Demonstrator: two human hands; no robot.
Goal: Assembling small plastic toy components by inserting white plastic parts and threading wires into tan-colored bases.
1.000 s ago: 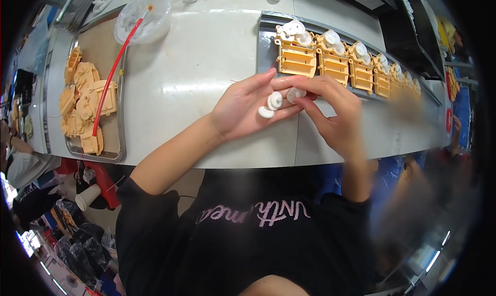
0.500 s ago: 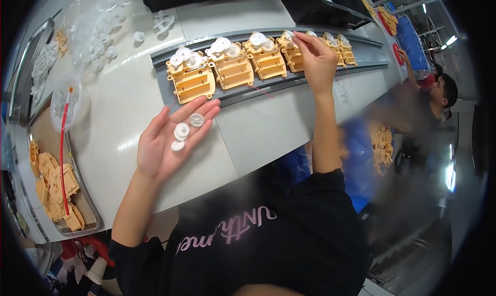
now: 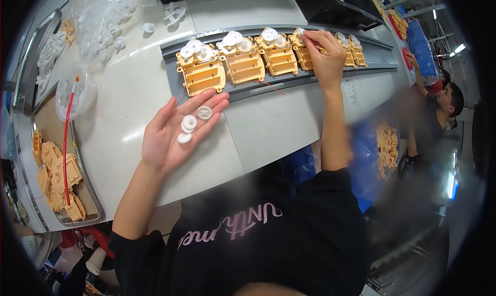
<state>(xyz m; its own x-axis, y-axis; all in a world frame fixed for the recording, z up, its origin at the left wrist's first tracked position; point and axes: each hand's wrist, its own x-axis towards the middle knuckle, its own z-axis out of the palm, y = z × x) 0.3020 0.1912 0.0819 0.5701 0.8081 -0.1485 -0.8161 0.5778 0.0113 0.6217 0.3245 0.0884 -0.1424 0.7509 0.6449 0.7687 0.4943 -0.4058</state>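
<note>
My left hand [image 3: 168,136] lies palm up, fingers stretched out flat. Several small white plastic gears rest on it, among them a spoked gear [image 3: 204,112] and a stepped gear [image 3: 189,122]. Just beyond its fingertips is a yellow plastic housing [image 3: 202,78], first in a row of several on a grey rail [image 3: 248,93]. White gears [image 3: 194,47] sit in the housings' far ends. My right hand [image 3: 329,58] reaches over the fourth housing [image 3: 305,61], thumb and finger pinched at a white gear [image 3: 300,32] there. The hand partly hides the housings behind it.
A metal tray [image 3: 95,208] of yellow housings stands at left, with a red stick [image 3: 66,151] across it and a clear tub [image 3: 77,107]. Loose white parts [image 3: 111,40] lie on plastic film. Black bins [image 3: 336,9] stand at the back. A co-worker [image 3: 447,102] is at far right.
The whole view has shifted slightly, so the rail and hands appear further right. My right hand stays pinched at the fourth housing. The gears still lie on my left palm.
</note>
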